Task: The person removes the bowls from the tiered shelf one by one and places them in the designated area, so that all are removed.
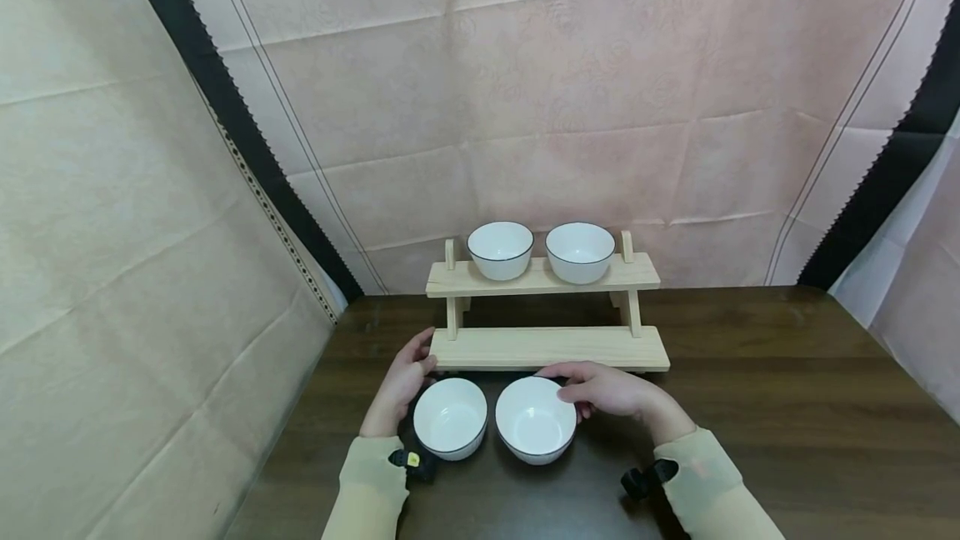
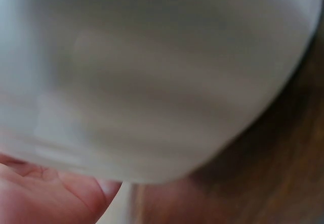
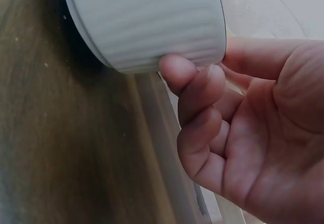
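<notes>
On the table, two white bowls with thin dark rims stand side by side, a left bowl [image 1: 450, 417] and a right bowl [image 1: 536, 418]. My right hand [image 1: 611, 390] pinches the rim of the right bowl between thumb and fingers; the right wrist view shows curled fingers [image 3: 195, 90] against this bowl's ribbed outer wall [image 3: 147, 24]. My left hand [image 1: 405, 377] is at the left end of a two-tier wooden rack [image 1: 551, 348], its fingers extended by the lower board's corner. In the left wrist view, a blurred white bowl [image 2: 152, 82] covers most of that hand.
Two more white bowls, one at left [image 1: 501, 250] and one at right [image 1: 581, 252], stand on the rack's upper board. Behind the dark wooden table [image 1: 750, 407] hangs a pale cloth [image 1: 570, 107], with another cloth [image 1: 150, 273] along the left side.
</notes>
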A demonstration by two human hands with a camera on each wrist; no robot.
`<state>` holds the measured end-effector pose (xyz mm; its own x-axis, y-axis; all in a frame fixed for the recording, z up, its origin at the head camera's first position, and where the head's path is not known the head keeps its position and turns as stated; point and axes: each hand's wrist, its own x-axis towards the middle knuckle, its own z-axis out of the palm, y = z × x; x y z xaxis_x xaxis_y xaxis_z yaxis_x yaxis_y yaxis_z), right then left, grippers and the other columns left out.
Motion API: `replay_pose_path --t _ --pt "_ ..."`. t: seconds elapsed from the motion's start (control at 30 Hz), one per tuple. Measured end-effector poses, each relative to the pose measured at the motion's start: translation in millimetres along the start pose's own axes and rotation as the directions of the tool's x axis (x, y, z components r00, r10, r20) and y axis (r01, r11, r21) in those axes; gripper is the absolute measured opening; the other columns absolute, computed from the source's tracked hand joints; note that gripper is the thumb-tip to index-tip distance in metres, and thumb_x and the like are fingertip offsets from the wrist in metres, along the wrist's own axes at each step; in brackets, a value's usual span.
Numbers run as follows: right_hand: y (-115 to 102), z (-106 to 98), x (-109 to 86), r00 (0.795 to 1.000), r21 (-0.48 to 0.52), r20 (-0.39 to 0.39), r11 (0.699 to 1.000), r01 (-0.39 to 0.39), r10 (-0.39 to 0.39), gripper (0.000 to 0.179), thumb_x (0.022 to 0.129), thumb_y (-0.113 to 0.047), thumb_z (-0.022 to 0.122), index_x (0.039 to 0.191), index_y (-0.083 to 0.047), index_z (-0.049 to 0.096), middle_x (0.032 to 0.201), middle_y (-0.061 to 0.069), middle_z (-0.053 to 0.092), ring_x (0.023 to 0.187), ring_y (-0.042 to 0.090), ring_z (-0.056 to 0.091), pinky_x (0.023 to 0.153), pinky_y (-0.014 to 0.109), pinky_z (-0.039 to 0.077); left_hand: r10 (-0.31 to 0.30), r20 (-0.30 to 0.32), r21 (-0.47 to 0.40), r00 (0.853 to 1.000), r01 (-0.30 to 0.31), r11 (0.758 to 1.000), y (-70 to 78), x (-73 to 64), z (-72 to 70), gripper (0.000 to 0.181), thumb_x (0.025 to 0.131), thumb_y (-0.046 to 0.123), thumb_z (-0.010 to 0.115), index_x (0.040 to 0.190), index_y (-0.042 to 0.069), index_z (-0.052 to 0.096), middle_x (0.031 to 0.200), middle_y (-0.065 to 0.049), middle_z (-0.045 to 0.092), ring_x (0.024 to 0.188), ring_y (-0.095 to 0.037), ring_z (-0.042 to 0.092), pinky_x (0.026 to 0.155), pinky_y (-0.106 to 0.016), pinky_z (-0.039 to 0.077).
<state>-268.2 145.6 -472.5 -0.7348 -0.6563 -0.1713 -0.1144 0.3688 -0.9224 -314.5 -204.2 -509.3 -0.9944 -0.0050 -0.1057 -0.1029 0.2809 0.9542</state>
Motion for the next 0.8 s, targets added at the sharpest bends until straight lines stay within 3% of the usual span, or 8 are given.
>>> replay_pose_path --t 0.27,0.8 --pt "0.2 1.5 2.5 1.0 -0.03 -0.011 0.999 0.012 -0.012 0.033 0.095 -0.022 0.052 0.127 -0.027 0.055 0.099 0.008 0.058 0.066 0.019 0.054 0.06 0.032 0.047 0.002 0.01 -0.005 1.0 -0.002 1.0 1.2 -0.4 -1.2 0.052 0.094 0.012 0.047 0.143 0.026 0.036 0.117 -0.01 0.051 0.092 -0.025 0.058 0.074 -0.034 0.049" --pt "-1.1 4.3 2.0 0.999 -0.048 -0.043 0.999 0.015 -0.017 0.033 0.095 -0.02 0.051 0.128 -0.026 0.055 0.091 0.005 0.06 0.067 0.018 0.053 0.061 0.032 0.046 0.005 0.013 -0.017 1.0 -0.005 1.0 0.7 -0.1 -1.1 0.053 0.094 0.011 0.048 0.144 0.023 0.035 0.118 -0.01 0.05 0.096 -0.026 0.057 0.074 -0.035 0.049"
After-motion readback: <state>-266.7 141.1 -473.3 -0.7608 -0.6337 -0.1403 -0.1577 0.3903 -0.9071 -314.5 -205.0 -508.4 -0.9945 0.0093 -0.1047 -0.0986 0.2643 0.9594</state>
